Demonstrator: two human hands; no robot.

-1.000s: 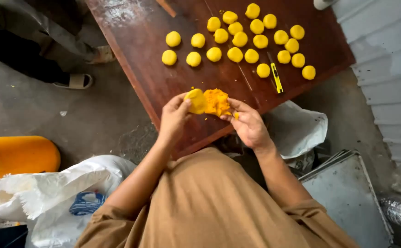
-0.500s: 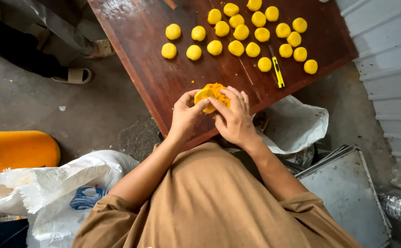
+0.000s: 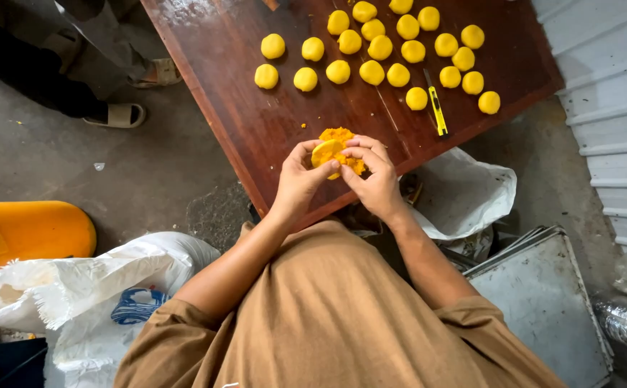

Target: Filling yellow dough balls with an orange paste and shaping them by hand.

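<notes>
My left hand (image 3: pixel 298 181) and my right hand (image 3: pixel 377 179) are pressed together around a lump of orange-yellow dough (image 3: pixel 335 149), just above the near edge of a dark wooden table (image 3: pixel 242 108). The fingertips of both hands pinch the lump, and a paler flat piece shows at its left. Several rolled yellow dough balls (image 3: pixel 371 52) lie in loose rows further back on the table. A yellow utility knife (image 3: pixel 437 113) rests to the right of the balls.
A yellow plastic container (image 3: pixel 30 231) and white woven sacks (image 3: pixel 84 294) lie on the concrete floor at left. A white bag (image 3: pixel 464 195) and a metal tray (image 3: pixel 543 302) sit at right, by a corrugated wall (image 3: pixel 608 93). Another person's sandalled feet (image 3: pixel 123 115) stand far left.
My hands have closed in together around the dough lump, which was spread wider between them a second ago. The view has shifted slightly.
</notes>
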